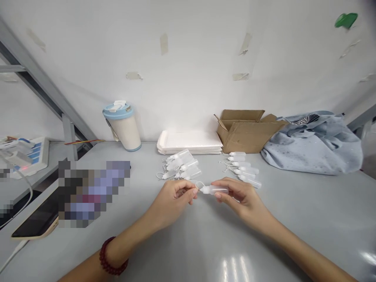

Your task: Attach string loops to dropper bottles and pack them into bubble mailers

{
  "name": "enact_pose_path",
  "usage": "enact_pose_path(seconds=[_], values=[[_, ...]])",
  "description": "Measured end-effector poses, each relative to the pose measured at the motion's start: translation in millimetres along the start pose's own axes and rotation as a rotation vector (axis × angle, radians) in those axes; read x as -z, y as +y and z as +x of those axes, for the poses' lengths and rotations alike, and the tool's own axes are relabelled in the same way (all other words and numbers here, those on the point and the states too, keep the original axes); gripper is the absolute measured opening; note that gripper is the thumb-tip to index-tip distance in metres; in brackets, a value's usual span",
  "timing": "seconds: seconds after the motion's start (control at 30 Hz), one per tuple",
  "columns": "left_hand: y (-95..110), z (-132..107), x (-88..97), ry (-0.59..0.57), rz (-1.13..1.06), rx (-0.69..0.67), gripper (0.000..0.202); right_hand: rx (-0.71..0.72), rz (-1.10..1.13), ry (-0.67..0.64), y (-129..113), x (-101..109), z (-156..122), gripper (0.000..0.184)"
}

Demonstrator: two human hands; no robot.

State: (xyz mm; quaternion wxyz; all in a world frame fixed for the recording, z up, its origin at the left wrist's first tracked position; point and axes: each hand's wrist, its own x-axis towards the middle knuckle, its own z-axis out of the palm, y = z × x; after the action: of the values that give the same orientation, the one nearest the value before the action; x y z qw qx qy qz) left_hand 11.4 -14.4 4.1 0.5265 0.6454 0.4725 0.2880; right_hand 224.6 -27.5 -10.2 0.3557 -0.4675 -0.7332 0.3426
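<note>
Over the near middle of the table (188,250), a right hand (239,196) clamps the barrel of a small plastic bottle (216,190), probably light, soft-walled and best gripped there, while the left hand (173,199) pinches its capped tip.

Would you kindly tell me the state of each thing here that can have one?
dropper bottle, held level, nozzle end leftward.
left hand, pinching its nozzle end.
right hand, gripping its body.
cardboard box, flaps open.
tumbler, upright, lid on.
phone, flat, screen dark.
power strip, red light lit.
</note>
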Motion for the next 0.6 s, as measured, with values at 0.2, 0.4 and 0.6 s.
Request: enact_pose_path(seconds=[0.2,0.4,0.6], values=[[-2.6,-3.1,-0.4,-0.035,0.015,0.011,0.025,0.020,0.020,0.011,0.9,-0.7,-1.1,0.020],[1.4,-0.7,1.8,-0.011,0.002,-0.013,0.024,-0.027,0.085,0.020,-2.8,5.1,0.7,0.023],[2.4,2.7,-0.7,0.017,-0.008,-0.041,0.021,-0.033,0.080,0.008,-2.0,5.2,3.1,0.025]])
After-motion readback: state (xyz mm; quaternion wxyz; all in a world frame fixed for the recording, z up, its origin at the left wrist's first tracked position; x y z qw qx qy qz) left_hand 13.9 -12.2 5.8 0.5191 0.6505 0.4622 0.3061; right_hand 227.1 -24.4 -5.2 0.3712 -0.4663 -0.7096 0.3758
